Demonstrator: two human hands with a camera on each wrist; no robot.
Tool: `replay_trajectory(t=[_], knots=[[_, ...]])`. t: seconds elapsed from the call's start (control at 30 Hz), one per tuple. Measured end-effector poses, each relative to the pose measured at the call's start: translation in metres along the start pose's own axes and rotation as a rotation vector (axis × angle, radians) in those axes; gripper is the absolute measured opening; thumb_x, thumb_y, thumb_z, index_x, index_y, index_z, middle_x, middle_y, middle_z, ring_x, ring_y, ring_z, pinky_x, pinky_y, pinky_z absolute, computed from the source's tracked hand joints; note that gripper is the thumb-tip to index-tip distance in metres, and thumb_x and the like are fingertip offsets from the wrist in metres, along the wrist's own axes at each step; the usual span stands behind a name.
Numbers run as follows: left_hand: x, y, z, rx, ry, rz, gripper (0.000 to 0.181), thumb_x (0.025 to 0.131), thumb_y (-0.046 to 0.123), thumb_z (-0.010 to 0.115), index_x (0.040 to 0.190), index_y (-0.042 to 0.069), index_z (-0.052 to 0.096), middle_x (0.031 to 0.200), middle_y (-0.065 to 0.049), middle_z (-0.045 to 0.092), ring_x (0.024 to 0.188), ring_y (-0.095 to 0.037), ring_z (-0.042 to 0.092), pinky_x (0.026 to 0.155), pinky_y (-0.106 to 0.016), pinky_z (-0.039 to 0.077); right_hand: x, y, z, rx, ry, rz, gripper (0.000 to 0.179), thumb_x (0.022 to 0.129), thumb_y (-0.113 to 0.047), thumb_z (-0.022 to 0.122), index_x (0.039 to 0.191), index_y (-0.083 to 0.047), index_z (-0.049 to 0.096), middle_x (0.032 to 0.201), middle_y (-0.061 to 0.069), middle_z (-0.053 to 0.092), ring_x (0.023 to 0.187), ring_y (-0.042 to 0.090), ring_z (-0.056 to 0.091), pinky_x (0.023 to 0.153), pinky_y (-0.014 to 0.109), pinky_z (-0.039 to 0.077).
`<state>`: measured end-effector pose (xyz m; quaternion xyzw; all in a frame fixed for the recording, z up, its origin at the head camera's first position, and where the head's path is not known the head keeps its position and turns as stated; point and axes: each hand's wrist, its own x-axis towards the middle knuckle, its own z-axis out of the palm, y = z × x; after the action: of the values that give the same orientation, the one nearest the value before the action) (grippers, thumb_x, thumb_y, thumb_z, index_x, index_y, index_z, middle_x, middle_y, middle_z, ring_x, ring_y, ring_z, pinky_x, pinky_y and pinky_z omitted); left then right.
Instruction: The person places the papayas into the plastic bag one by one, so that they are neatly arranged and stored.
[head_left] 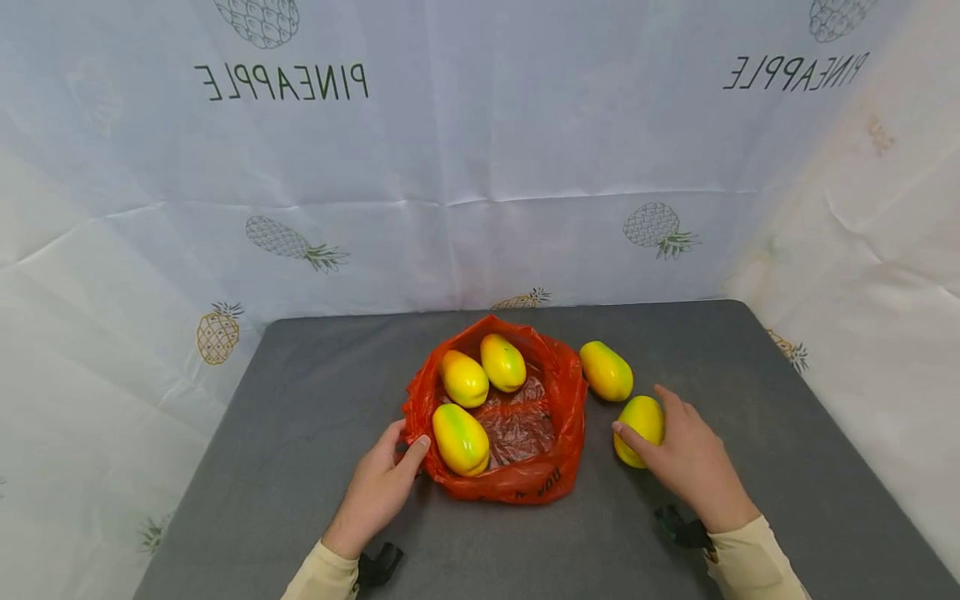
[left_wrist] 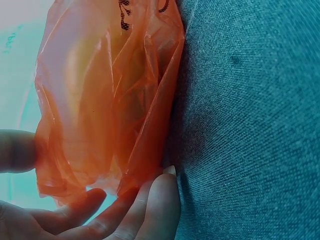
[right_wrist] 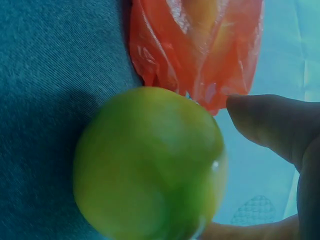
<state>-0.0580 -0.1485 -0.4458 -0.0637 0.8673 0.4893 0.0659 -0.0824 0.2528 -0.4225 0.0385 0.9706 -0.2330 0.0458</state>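
A red plastic bag (head_left: 536,483) stands on the table with its mouth spread upward. Inside it lie three yellow mangoes, one near the front left (head_left: 461,440) and two toward the back. My left hand (head_left: 386,483) holds the bag's left edge, thumb at the rim and fingers against the outside. To the right of the bag, my right hand (head_left: 690,458) reaches around a yellow-green mango (right_wrist: 150,165), its thumb and fingers spread apart. In the right wrist view the thumb stands clear of that mango's skin. Another mango (head_left: 606,371) lies just behind it, beside the bag.
The dark grey table (head_left: 315,383) has rounded back corners. Behind and at both sides hangs a white cloth (head_left: 480,150) printed with pineapples. A dark strap mount sits at each wrist.
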Motion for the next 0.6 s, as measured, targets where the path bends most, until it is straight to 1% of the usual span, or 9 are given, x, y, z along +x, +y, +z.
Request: replay_trajectory(t=[0.1, 0.27, 0.47, 0.6], knots=[[0.0000, 0.0004, -0.0002, 0.002, -0.002, -0.002, 0.052, 0.109, 0.038, 0.065, 0.154, 0.014, 0.055, 0.140, -0.009, 0.071, 0.104, -0.016, 0.073, 0.083, -0.033, 0.061, 0.0013, 0.0005, 0.0031, -0.001, -0.008, 0.008, 0.113, 0.097, -0.074, 0.064, 0.162, 0.012, 0.030, 0.154, 0.043, 0.045, 0.124, 0.054, 0.059, 0.096, 0.072, 0.052], [-0.0007, -0.0010, 0.0008, 0.000, 0.000, 0.000, 0.052, 0.109, 0.038, 0.065, 0.154, 0.014, 0.055, 0.140, -0.008, 0.071, 0.104, -0.016, 0.073, 0.083, -0.033, 0.061, 0.0019, 0.0032, 0.0069, 0.004, -0.017, 0.017, 0.110, 0.098, -0.070, 0.065, 0.161, 0.013, 0.030, 0.151, 0.042, 0.049, 0.116, 0.050, 0.062, 0.091, 0.066, 0.055], [-0.0003, -0.0029, 0.0017, -0.011, -0.002, 0.007, 0.053, 0.109, 0.039, 0.065, 0.154, 0.015, 0.055, 0.140, -0.008, 0.071, 0.106, -0.017, 0.073, 0.086, -0.036, 0.063, 0.0031, 0.0054, 0.0089, 0.012, -0.027, 0.030, 0.105, 0.100, -0.063, 0.067, 0.162, 0.013, 0.029, 0.148, 0.041, 0.052, 0.110, 0.045, 0.063, 0.086, 0.059, 0.057], [0.0001, -0.0044, 0.0024, -0.022, -0.002, 0.017, 0.053, 0.109, 0.038, 0.066, 0.155, 0.014, 0.054, 0.142, -0.009, 0.070, 0.108, -0.018, 0.074, 0.088, -0.038, 0.064, 0.0038, 0.0061, 0.0083, 0.016, -0.023, 0.023, 0.099, 0.101, -0.058, 0.069, 0.160, 0.013, 0.032, 0.144, 0.040, 0.055, 0.103, 0.042, 0.063, 0.081, 0.054, 0.057]])
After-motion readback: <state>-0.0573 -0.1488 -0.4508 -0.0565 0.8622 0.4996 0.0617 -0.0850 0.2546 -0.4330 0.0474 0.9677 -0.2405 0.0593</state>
